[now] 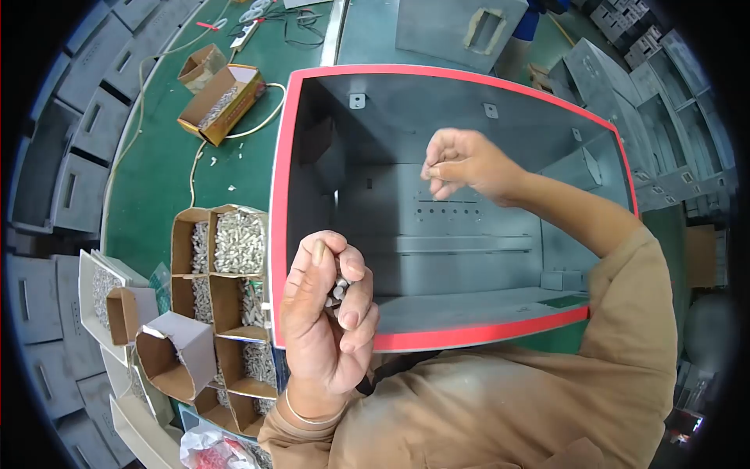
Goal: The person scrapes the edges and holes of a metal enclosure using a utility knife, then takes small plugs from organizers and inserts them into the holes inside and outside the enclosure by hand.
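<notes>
My left hand (332, 313) is turned palm up in front of the near left corner of a grey metal cabinet body (469, 242). Its fingers curl around several small metal fasteners (339, 291), whose exact kind I cannot make out. Over the cabinet's open interior, my right hand (469, 166) has its thumb and fingertips pinched together. Whatever may be between those fingertips is too small to identify. A red edging strip (469, 338) runs around the cabinet opening. Inside, the back panel has a row of small holes (449, 211) and a raised rail (461, 244).
Cardboard compartments (223, 285) full of small metal parts stand left of the cabinet. A yellow-brown box (223, 105) of parts and cables (273, 27) lie on the green table (156, 172). Another grey cabinet (461, 27) stands beyond; more are stacked at both sides.
</notes>
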`<state>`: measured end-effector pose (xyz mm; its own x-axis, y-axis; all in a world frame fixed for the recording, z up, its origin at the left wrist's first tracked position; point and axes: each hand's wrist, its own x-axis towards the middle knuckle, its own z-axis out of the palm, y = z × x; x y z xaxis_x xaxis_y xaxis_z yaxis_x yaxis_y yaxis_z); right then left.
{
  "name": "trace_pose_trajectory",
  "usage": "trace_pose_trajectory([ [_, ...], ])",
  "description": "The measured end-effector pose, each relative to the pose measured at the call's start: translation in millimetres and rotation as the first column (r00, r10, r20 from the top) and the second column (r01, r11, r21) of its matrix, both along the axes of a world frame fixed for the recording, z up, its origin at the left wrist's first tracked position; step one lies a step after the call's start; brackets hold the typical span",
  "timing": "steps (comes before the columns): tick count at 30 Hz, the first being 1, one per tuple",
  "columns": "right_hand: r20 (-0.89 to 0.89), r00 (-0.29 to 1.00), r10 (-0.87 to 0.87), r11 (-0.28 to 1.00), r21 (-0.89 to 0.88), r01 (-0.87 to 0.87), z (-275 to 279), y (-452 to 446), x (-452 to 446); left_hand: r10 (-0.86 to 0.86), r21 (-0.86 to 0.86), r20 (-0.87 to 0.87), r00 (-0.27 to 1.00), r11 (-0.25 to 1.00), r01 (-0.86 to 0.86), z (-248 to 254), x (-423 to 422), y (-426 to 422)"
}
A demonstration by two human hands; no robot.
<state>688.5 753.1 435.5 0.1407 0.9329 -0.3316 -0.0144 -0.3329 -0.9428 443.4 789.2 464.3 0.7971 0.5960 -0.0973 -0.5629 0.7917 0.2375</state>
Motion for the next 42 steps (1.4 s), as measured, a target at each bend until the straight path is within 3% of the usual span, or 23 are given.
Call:
trace_pose_trajectory([
  [4, 0.192, 0.981, -0.04, 0.984, -0.165, 0.073, -80, 6, 41, -0.072, -0.055, 0.023, 0.997, 0.996, 0.073, -2, 9, 1],
  [5, 0.247, 0.968, -0.044, 0.973, -0.207, 0.097, -94, 9, 49, -0.022, -0.096, -0.099, 0.995, 0.995, 0.012, 5, 13, -1],
  [11, 0.413, 0.881, 0.23, 0.907, -0.419, -0.04, -127, 23, 52, -0.014, -0.142, -0.044, 0.999, 0.99, 0.008, -1, 11, 0],
  [17, 0.789, 0.526, 0.316, 0.946, -0.218, -0.241, -190, 13, 59, -0.034, -0.181, -0.02, 0.999, 0.983, 0.029, -5, 9, -1],
  [20, 0.666, 0.675, 0.317, 0.931, -0.353, -0.089, -167, 19, 50, -0.009, -0.197, -0.043, 0.999, 0.98, 0.001, -5, 7, -1],
  [23, 0.675, 0.666, 0.318, 0.938, -0.328, -0.116, -179, 19, 55, -0.023, -0.199, -0.03, 0.999, 0.98, 0.017, -7, 8, -1],
  [26, 0.721, 0.606, 0.337, 0.936, -0.328, -0.131, -179, 19, 49, -0.05, -0.208, -0.046, 0.998, 0.977, 0.039, -7, 8, 0],
  [29, 0.809, 0.521, 0.271, 0.961, -0.193, -0.2, -197, 16, 46, -0.066, -0.21, -0.055, 0.996, 0.976, 0.053, -7, 6, 3],
  [38, 0.87, 0.384, 0.308, 0.949, -0.25, -0.193, -217, 19, 49, -0.134, -0.216, -0.006, 0.991, 0.968, 0.129, -9, 2, 5],
  [42, 0.891, 0.371, 0.261, 0.956, -0.184, -0.23, -214, 17, 45, -0.16, -0.225, -0.037, 0.986, 0.963, 0.148, -5, 1, 5],
])
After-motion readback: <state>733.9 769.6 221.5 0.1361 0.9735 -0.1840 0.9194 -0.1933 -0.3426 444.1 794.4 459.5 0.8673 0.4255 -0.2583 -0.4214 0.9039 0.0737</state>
